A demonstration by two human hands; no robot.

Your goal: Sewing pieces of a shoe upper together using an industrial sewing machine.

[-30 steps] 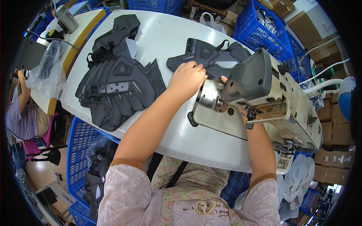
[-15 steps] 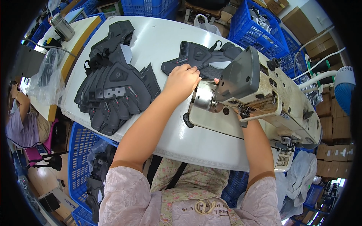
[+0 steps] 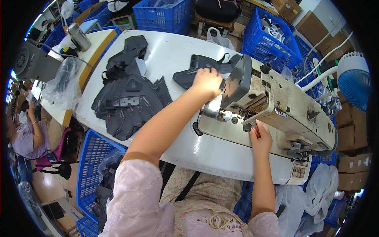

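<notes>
A dark grey shoe upper (image 3: 184,79) with a black pull loop lies at the far side of the sewing machine (image 3: 272,106), partly hidden behind its head. My left hand (image 3: 207,83) is bent over the upper, its fingers curled on it close to the machine head. On the near side of the machine arm, my right hand (image 3: 261,139) is closed around a small red and dark tool (image 3: 257,130), mostly hidden in the fingers. Left of my left forearm, a pile of similar dark grey uppers (image 3: 122,103) overlaps on the white table (image 3: 185,142).
Blue crates (image 3: 272,43) stand beyond the table, and another crate (image 3: 89,173) with dark pieces sits below its left edge. A lamp-like blue and white fixture (image 3: 353,79) hangs at right. Another person (image 3: 29,132) sits at far left.
My right hand has come out from behind the machine toward me and now shows the small red tool. My left hand stays at the upper. The whole view has shifted slightly.
</notes>
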